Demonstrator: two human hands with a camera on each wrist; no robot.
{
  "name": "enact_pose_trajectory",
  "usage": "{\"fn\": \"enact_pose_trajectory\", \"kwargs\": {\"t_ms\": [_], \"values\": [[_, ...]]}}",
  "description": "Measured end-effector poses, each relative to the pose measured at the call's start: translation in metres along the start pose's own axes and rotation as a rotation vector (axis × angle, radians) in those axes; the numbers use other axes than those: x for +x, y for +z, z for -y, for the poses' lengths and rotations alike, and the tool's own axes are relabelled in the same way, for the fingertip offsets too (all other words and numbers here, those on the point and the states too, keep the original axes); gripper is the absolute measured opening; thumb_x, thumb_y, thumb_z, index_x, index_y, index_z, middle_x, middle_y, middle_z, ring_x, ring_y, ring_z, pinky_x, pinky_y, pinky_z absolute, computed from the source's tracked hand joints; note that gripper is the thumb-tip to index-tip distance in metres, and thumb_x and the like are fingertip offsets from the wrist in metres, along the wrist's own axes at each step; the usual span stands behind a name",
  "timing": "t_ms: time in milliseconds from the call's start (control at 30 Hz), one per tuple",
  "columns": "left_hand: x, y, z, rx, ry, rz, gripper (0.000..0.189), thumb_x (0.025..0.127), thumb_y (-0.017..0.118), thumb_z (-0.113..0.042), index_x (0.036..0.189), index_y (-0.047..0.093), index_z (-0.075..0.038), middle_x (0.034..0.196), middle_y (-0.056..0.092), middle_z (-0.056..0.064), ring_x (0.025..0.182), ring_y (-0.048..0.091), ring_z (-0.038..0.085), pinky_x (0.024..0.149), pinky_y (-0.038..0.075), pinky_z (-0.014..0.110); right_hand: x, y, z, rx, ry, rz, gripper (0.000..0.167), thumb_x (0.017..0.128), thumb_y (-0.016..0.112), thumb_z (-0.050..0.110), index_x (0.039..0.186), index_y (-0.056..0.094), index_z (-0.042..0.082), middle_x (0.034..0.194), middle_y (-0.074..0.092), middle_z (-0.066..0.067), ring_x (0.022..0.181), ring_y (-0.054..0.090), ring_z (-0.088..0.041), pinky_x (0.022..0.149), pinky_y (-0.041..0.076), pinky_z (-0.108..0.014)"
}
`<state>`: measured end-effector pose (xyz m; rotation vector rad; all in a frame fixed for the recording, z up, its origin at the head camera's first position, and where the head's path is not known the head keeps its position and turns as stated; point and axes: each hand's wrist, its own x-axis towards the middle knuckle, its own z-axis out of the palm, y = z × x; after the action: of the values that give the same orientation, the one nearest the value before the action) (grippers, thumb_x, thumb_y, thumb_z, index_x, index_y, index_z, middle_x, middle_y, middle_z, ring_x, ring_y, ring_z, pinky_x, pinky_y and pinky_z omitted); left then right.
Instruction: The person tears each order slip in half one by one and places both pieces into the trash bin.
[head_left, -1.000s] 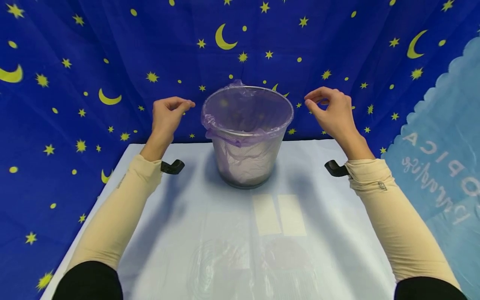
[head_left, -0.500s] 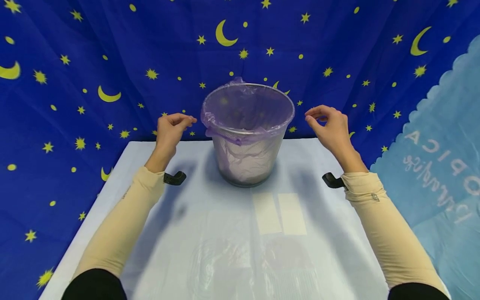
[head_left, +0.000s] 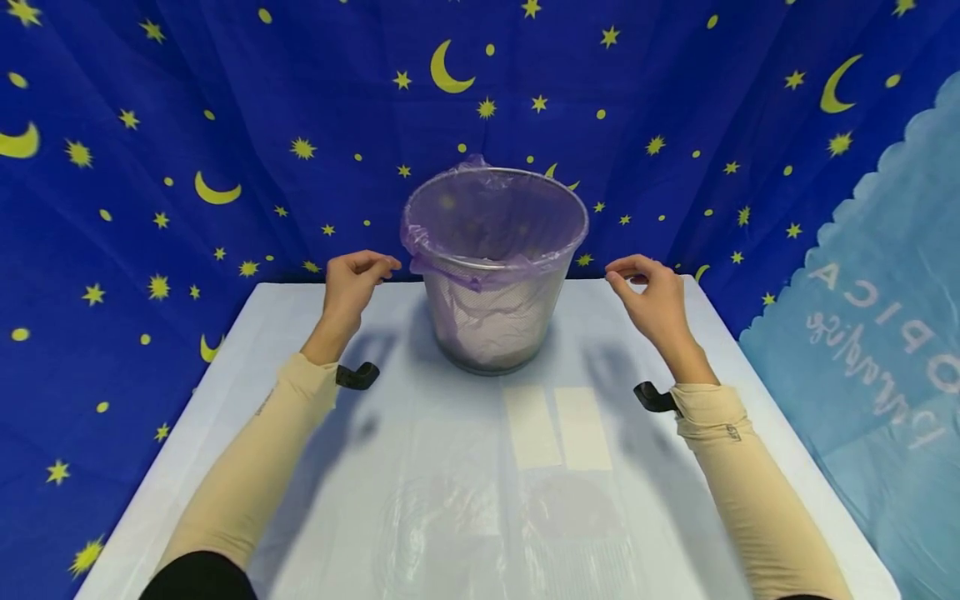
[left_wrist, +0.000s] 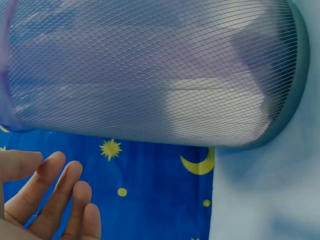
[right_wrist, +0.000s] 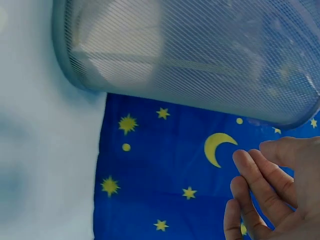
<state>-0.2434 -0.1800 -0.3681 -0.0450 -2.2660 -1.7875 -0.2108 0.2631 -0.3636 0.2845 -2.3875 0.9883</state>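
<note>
A silvery mesh wastebasket (head_left: 495, 321) stands upright at the back of the table. Its thin purple bin liner (head_left: 480, 271) is folded over the rim and hangs down inside. In the head view my left hand (head_left: 352, 287) hovers just left of the basket, fingers loosely bent, holding nothing. Opposite it, my right hand (head_left: 654, 298) is in the air on the right side, also without anything in it. Both wrist views show a gap between the relaxed fingers and the mesh wall (left_wrist: 125, 75). Something pale shows through the mesh low in the basket.
Two pale rectangles (head_left: 583, 429) lie side by side on the white table cover (head_left: 442, 450) in front of the basket. Behind hangs a dark blue curtain (head_left: 360, 92) with yellow moons and stars. A light blue cloth (head_left: 892, 275) with lettering hangs at the right.
Both hands have come down and slightly inward, from about rim height to beside the basket's upper wall. The basket and its liner stay in place.
</note>
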Motion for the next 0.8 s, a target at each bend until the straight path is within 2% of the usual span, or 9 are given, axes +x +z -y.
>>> {"fn": "enact_pose_trajectory", "kwargs": {"t_ms": [67, 333, 400, 567, 800], "values": [[-0.003, 0.002, 0.005, 0.007, 0.000, 0.006, 0.024, 0.103, 0.069, -0.021, 0.110, 0.081, -0.001, 0.104, 0.081, 0.005, 0.090, 0.069, 0.015, 0.082, 0.053, 0.024, -0.008, 0.005, -0.004, 0.008, 0.005, 0.003, 0.015, 0.101, 0.072, 0.015, 0.108, 0.078, 0.004, 0.101, 0.079, -0.016, 0.099, 0.071, -0.032, 0.093, 0.054, -0.052], [-0.017, 0.010, 0.025, 0.046, 0.015, 0.016, 0.022, 0.103, 0.069, -0.019, 0.107, 0.082, -0.002, 0.108, 0.079, 0.015, 0.093, 0.068, 0.024, 0.082, 0.055, 0.027, -0.034, 0.024, -0.019, 0.039, 0.024, 0.023, 0.013, 0.100, 0.072, 0.015, 0.107, 0.079, 0.006, 0.099, 0.080, -0.013, 0.096, 0.072, -0.029, 0.089, 0.055, -0.048], [-0.020, 0.012, 0.030, 0.053, 0.012, 0.025, 0.022, 0.103, 0.069, -0.019, 0.107, 0.082, -0.003, 0.110, 0.078, 0.019, 0.093, 0.068, 0.023, 0.082, 0.055, 0.026, -0.039, 0.027, -0.022, 0.046, 0.031, 0.030, 0.013, 0.100, 0.072, 0.015, 0.107, 0.079, 0.006, 0.100, 0.080, -0.013, 0.097, 0.072, -0.030, 0.090, 0.056, -0.050], [-0.026, 0.018, 0.040, 0.021, -0.016, 0.047, 0.021, 0.102, 0.069, -0.018, 0.107, 0.081, -0.001, 0.111, 0.078, 0.022, 0.092, 0.068, 0.022, 0.078, 0.053, 0.021, -0.050, 0.038, -0.029, 0.057, 0.064, 0.048, 0.013, 0.100, 0.073, 0.016, 0.108, 0.079, 0.009, 0.101, 0.080, -0.010, 0.097, 0.073, -0.027, 0.089, 0.057, -0.049], [-0.034, 0.028, 0.053, -0.005, -0.038, 0.061, 0.019, 0.099, 0.066, -0.010, 0.106, 0.081, 0.001, 0.107, 0.078, 0.022, 0.088, 0.069, 0.019, 0.075, 0.054, 0.021, -0.063, 0.054, -0.035, 0.088, 0.086, 0.054, 0.011, 0.099, 0.074, 0.016, 0.107, 0.079, 0.010, 0.100, 0.080, -0.007, 0.093, 0.074, -0.024, 0.087, 0.059, -0.046]]}}
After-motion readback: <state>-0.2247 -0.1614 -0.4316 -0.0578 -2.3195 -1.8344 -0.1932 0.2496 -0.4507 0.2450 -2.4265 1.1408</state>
